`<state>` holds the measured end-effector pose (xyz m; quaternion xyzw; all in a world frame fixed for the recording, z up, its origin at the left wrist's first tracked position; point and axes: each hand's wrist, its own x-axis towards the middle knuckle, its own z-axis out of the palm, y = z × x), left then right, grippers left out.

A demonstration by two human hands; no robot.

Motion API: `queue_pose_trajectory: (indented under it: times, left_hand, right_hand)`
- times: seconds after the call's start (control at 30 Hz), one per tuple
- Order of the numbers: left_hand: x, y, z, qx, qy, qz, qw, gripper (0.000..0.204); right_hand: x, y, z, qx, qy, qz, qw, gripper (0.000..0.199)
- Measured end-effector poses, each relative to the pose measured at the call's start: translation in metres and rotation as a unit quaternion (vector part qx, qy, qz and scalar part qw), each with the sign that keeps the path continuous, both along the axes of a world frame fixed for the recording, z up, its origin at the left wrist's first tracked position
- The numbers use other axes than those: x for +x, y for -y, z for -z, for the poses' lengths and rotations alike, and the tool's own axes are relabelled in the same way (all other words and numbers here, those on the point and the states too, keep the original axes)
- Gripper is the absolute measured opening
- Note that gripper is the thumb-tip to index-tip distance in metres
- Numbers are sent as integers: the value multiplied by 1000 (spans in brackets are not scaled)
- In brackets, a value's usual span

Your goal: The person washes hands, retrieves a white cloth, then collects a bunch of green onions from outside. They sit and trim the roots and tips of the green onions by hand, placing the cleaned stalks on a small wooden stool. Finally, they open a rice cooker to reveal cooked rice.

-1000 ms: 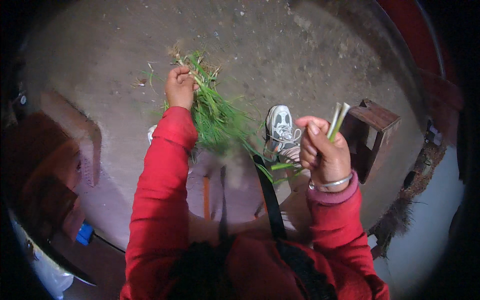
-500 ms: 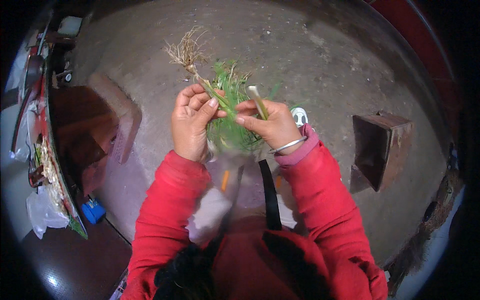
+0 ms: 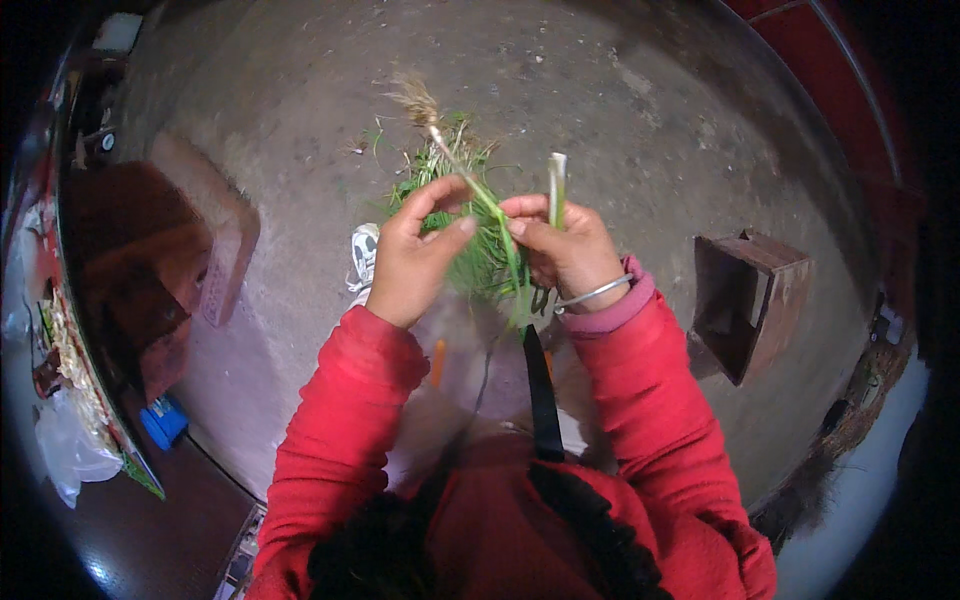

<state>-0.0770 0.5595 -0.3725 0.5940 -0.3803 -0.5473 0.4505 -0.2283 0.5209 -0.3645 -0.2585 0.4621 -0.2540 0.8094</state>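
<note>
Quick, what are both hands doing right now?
Left hand: open, close beside the rooty stalk.
Right hand: closed, holding the pale-ended greens, with the rooty stalk at its fingers.

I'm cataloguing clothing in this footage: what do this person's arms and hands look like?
Both sleeves are long and red. The left hand and right hand are gloveless. A pink cuff and a silver-coloured bangle show at the right wrist.

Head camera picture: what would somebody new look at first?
Probably the bright red sleeves, reaching up from the bottom edge. Next, near the middle, the green stalk with shaggy roots, between the left hand and right hand, with a leafy heap on the floor behind it.
</note>
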Motion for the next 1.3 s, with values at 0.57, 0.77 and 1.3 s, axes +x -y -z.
queue_pose_trajectory:
  times: [0.57, 0.77, 1.3]
  left_hand:
    - [10, -2, 2, 37, -24, 51, 998, 13]
    - [16, 4, 4, 67, -222, -72, 970, 15]
    - [67, 6, 8, 17, -330, -231, 915, 13]
  right_hand:
    - [-1, 0, 1, 4, 32, -57, 998, 12]
    - [-6, 1, 0, -6, 26, -73, 997, 15]
    - [-18, 4, -1, -18, -34, -126, 991, 13]
